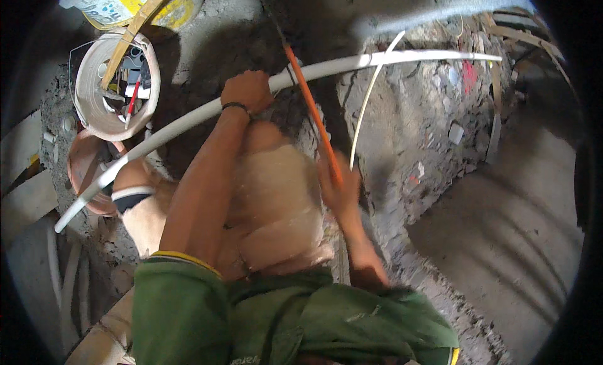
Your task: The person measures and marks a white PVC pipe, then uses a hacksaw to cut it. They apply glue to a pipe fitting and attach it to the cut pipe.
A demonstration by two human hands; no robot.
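A long white plastic pipe (188, 119) runs slantwise across the view, from lower left to upper right. My left hand (247, 92) is closed around it near its middle. An orange-framed hacksaw (309, 101) lies across the pipe just right of that hand, its far end pointing away from me. My right hand (339, 189), slightly blurred, grips the saw's near end. Where the blade meets the pipe is too small to make out. Beside my right hand a thin cream-coloured strip (366, 101) slants upward and passes by the pipe. My bare, dusty leg (276, 195) is bent beneath my arms.
At upper left stands a white bucket (86, 92) holding tools and fittings, with a wooden stick (129, 45) leaning across it. Behind is a yellow-and-white bucket (116, 6); a reddish one (78, 158) sits below. Rubble (414, 126) covers the ground at right, beside a concrete slab (502, 208).
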